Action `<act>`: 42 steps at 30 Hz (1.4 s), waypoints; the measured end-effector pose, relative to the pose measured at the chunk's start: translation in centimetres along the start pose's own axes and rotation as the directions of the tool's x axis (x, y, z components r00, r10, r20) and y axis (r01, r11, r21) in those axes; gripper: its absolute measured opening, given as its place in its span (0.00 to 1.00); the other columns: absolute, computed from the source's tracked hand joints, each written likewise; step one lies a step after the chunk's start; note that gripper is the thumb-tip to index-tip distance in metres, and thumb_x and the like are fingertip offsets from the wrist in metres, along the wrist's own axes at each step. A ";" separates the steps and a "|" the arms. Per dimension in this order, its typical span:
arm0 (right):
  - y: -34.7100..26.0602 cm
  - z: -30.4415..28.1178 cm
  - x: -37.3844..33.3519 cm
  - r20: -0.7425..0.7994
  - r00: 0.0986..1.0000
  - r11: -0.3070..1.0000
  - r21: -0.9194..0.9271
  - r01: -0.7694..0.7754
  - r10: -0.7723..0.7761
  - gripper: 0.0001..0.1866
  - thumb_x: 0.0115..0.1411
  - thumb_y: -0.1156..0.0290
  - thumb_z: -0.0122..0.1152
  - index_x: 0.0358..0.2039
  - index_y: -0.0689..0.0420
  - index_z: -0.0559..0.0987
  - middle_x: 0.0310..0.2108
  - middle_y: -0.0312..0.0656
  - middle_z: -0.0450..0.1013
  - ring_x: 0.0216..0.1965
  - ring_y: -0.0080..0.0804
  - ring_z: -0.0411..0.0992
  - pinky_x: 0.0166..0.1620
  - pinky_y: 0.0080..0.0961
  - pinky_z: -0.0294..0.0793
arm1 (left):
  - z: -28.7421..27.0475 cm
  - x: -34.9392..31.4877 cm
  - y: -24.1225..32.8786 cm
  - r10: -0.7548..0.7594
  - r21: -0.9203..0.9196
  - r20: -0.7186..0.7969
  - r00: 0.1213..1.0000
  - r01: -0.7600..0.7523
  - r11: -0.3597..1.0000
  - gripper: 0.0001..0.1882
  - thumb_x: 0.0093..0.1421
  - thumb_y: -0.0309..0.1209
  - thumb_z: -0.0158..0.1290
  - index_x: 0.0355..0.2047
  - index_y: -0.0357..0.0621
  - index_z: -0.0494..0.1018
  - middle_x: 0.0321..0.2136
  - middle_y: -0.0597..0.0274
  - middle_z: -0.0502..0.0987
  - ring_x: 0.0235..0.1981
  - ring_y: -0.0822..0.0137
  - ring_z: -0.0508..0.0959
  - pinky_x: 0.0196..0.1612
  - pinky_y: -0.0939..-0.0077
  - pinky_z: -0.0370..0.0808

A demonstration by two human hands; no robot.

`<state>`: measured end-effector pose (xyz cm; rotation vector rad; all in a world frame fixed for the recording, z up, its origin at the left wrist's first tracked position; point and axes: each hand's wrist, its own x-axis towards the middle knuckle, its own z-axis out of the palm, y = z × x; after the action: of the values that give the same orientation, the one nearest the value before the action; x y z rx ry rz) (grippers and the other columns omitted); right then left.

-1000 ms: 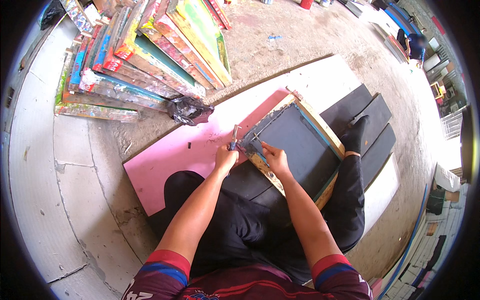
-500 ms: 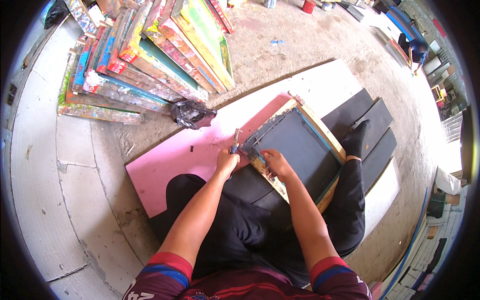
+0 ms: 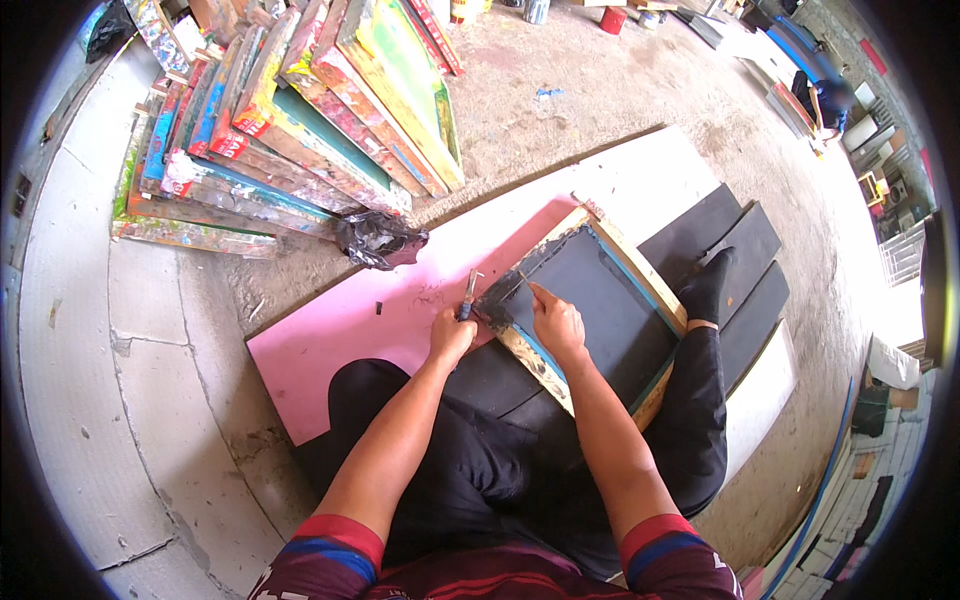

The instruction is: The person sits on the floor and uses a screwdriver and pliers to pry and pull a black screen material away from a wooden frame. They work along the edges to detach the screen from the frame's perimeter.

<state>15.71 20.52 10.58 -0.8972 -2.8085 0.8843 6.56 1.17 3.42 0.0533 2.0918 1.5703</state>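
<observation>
A wooden screen-printing frame [image 3: 540, 368] with dark grey mesh [image 3: 608, 300] lies tilted across the pink board, close to my right leg. My left hand [image 3: 452, 333] is closed round the blue-and-black handle of a small hammer-like tool [image 3: 470, 285], its metal end pointing up beside the frame's left corner. Over the mesh near that corner, my right hand [image 3: 558, 322] grips a screwdriver-like tool [image 3: 522, 279]. Only its thin shaft shows; the handle is hidden in my fingers. Whether its tip touches the frame I cannot tell.
Several paint-stained frames [image 3: 300, 140] lean together at the far left, with a crumpled black plastic bag [image 3: 382, 240] beside them. Under my frame lie a pink board [image 3: 330, 350] and black panels [image 3: 745, 240]. Another person [image 3: 830, 105] crouches at the far right.
My right hand has shifted slightly up and turned, so its back now faces up and the tool handle no longer shows. My left hand has lowered slightly, still holding its tool.
</observation>
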 end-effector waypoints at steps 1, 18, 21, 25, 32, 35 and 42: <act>-0.5 -0.3 -0.1 0.013 1.000 1.000 -0.016 -0.008 0.008 0.20 0.69 0.64 0.55 0.59 0.44 0.81 0.43 0.56 0.81 0.46 0.57 0.80 0.51 0.48 0.79 | -0.1 0.2 -0.3 -0.010 0.013 0.000 1.000 0.010 1.000 0.37 0.44 0.20 0.53 0.60 0.39 0.77 0.18 0.60 0.75 0.18 0.67 0.76 0.23 0.70 0.71; 0.8 1.4 1.7 0.071 0.992 0.944 0.306 -0.122 0.105 0.21 0.69 0.65 0.53 0.61 0.42 0.80 0.46 0.60 0.79 0.48 0.60 0.79 0.52 0.50 0.78 | 0.3 0.1 0.9 -0.031 0.133 -0.038 0.999 0.036 0.990 0.24 0.43 0.25 0.56 0.44 0.33 0.81 0.18 0.57 0.74 0.19 0.63 0.76 0.25 0.64 0.71; -0.8 1.0 0.2 0.053 0.997 0.998 -0.039 -0.056 0.058 0.20 0.69 0.65 0.56 0.60 0.43 0.81 0.46 0.60 0.80 0.43 0.53 0.83 0.49 0.45 0.79 | -0.1 0.4 -0.7 -0.015 0.119 -0.066 0.998 0.022 0.993 0.33 0.42 0.25 0.55 0.55 0.41 0.81 0.17 0.60 0.73 0.19 0.64 0.75 0.25 0.65 0.71; 4.9 4.6 2.5 -0.018 1.000 0.963 0.268 -0.011 0.017 0.21 0.70 0.63 0.58 0.63 0.44 0.79 0.38 0.50 0.83 0.29 0.34 0.79 0.39 0.34 0.79 | 0.5 -0.2 1.0 0.018 0.141 -0.049 0.999 -0.011 0.990 0.28 0.43 0.26 0.55 0.49 0.43 0.79 0.19 0.58 0.75 0.21 0.61 0.76 0.28 0.63 0.71; 3.7 3.0 2.7 0.475 0.856 0.399 0.758 -0.515 0.204 0.20 0.74 0.61 0.53 0.65 0.38 0.78 0.21 0.34 0.68 0.16 0.21 0.61 0.17 0.23 0.60 | -0.1 -0.3 1.0 -0.033 0.147 -0.047 0.998 0.040 0.988 0.36 0.43 0.26 0.56 0.58 0.48 0.81 0.18 0.63 0.73 0.22 0.66 0.76 0.29 0.65 0.71; 2.6 1.5 2.9 0.588 0.776 0.230 0.742 -0.629 0.226 0.20 0.75 0.60 0.52 0.65 0.36 0.77 0.22 0.35 0.68 0.17 0.22 0.61 0.18 0.23 0.58 | -0.1 -0.6 1.6 -0.006 0.109 -0.057 0.998 0.012 0.994 0.17 0.44 0.26 0.56 0.37 0.39 0.78 0.17 0.56 0.75 0.21 0.60 0.77 0.28 0.61 0.71; 2.1 1.4 -0.6 0.004 1.000 0.996 0.081 -0.024 0.024 0.20 0.71 0.62 0.55 0.61 0.42 0.80 0.48 0.54 0.80 0.48 0.56 0.79 0.52 0.44 0.78 | -0.3 -0.3 1.2 -0.027 0.126 -0.020 0.999 0.030 0.992 0.36 0.43 0.24 0.55 0.58 0.48 0.80 0.17 0.63 0.72 0.20 0.66 0.75 0.27 0.66 0.70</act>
<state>16.97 20.84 8.30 -0.9209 -2.7480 0.9952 6.41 1.17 4.67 0.0533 2.1949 1.4253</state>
